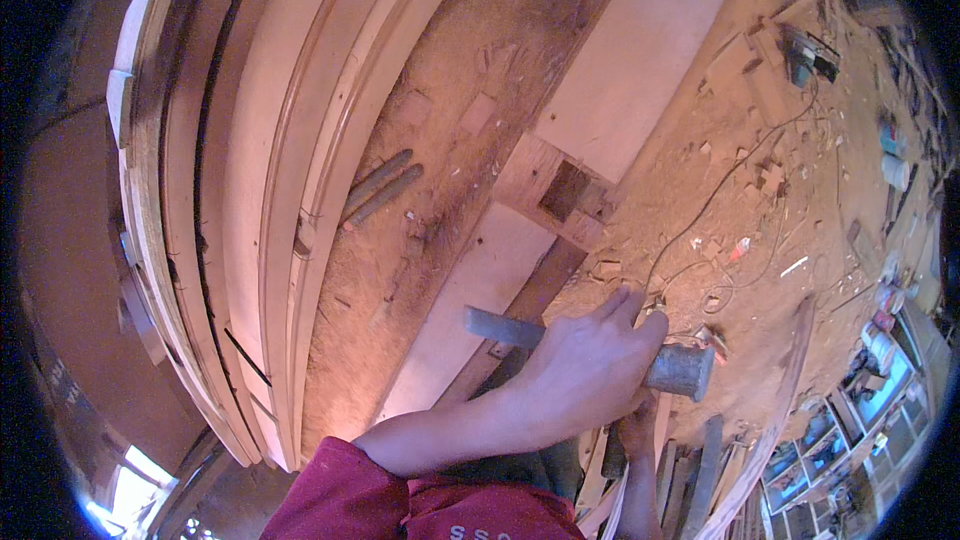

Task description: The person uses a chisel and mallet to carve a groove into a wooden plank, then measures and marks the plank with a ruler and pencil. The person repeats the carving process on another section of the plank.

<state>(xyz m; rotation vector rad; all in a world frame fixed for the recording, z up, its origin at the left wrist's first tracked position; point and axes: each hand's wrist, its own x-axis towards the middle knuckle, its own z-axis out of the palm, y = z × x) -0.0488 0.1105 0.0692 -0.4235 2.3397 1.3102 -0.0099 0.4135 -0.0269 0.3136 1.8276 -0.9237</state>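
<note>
My left hand [595, 355], in a red sleeve, is closed round the middle of a grey metal hammer [680, 372]. The hammer's thick round end sticks out to the right of my fingers. Its narrower flat end points left; any handle is hidden. Just below, my right hand [637, 428] shows in part behind the left wrist, its fingers mostly hidden. Beyond the hands runs a long pale timber beam [640, 60], crossed by a wooden piece [528, 168] with a dark square hole [566, 190].
Long wooden pieces [270, 140] lean along the left. Two dark bars [383, 187] lie between them and the beam. On the dusty ground at right are wood scraps, a cord [700, 210] and a power tool [810, 58]. Boards [710, 460] and a cluttered shelf [830, 450] stand lower right.
</note>
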